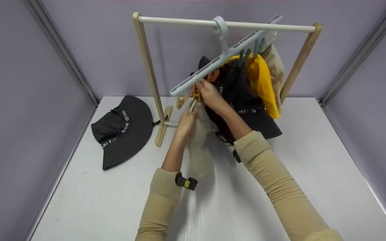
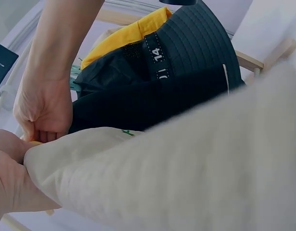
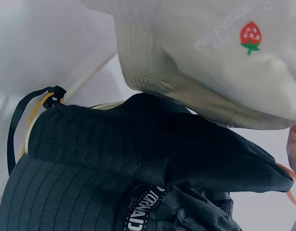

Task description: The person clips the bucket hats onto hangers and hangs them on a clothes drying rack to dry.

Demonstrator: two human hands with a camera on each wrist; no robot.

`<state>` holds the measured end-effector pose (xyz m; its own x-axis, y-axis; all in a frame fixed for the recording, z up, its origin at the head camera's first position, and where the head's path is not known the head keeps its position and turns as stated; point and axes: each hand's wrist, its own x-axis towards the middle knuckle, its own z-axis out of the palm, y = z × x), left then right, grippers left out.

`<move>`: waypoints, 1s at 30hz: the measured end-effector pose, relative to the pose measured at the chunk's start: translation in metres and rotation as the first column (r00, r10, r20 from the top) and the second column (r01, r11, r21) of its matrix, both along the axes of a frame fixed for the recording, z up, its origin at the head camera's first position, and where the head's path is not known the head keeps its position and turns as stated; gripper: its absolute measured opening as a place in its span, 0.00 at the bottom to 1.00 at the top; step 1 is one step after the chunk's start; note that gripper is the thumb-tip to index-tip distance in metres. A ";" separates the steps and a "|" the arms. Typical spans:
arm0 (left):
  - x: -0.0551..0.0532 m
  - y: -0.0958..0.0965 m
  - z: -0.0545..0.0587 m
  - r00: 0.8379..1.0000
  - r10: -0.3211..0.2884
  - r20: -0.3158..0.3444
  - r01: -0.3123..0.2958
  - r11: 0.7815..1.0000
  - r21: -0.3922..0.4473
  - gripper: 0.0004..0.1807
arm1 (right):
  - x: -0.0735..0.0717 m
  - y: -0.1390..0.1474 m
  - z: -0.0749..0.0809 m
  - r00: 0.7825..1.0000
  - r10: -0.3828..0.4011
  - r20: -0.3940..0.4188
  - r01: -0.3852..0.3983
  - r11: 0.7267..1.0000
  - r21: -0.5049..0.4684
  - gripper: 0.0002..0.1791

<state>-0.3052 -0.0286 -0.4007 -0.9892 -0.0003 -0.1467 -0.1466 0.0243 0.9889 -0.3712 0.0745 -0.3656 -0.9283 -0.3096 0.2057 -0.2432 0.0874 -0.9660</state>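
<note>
A cream hat [image 1: 200,150] with a strawberry emblem hangs from my left hand [image 1: 187,122], whose fingers and thumb pinch its edge. In the left wrist view the cream hat [image 2: 176,168] fills the lower right. My right hand [image 1: 211,97] grips a yellow-orange clothespin [image 1: 197,94] under the low end of the pale blue hanger [image 1: 209,67], just above the cream hat. Its fingertips are partly hidden in the left wrist view. Another clothespin [image 1: 181,101], light orange, dangles to the left. Black hats [image 1: 236,90] hang from the hanger beside my right hand.
The hanger hooks over the white bar [image 1: 179,21] of a wooden-legged rack [image 1: 150,67]. A yellow item [image 1: 263,80] and a beige hat [image 1: 275,63] hang farther back. One black bucket hat [image 1: 129,134] lies on the white table [image 1: 89,207], left of the rack.
</note>
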 end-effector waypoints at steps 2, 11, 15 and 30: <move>0.002 -0.002 0.002 1.000 0.013 -0.005 -0.013 1.000 -0.018 0.17 | 0.001 0.000 0.000 1.000 0.007 -0.006 -0.007 1.000 0.005 0.15; 0.014 0.000 0.008 0.990 0.037 -0.136 -0.075 0.955 -0.287 0.16 | 0.005 -0.001 -0.001 1.000 0.001 -0.022 -0.002 0.999 -0.037 0.13; 0.015 0.002 0.008 0.965 0.048 -0.258 -0.155 0.898 -0.411 0.16 | 0.006 -0.002 -0.002 0.999 0.002 -0.033 -0.004 0.998 -0.065 0.12; 0.017 0.009 0.003 0.830 0.276 -0.485 -0.336 0.941 -0.041 0.15 | 0.012 0.002 -0.002 0.996 -0.030 -0.080 0.030 1.000 -0.001 0.15</move>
<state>-0.2880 -0.0199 -0.3978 -0.8862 -0.3019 0.3515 0.3100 0.1773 0.9340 -0.3589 0.0769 -0.3673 -0.9176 -0.2823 0.2799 -0.3173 0.0957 -0.9435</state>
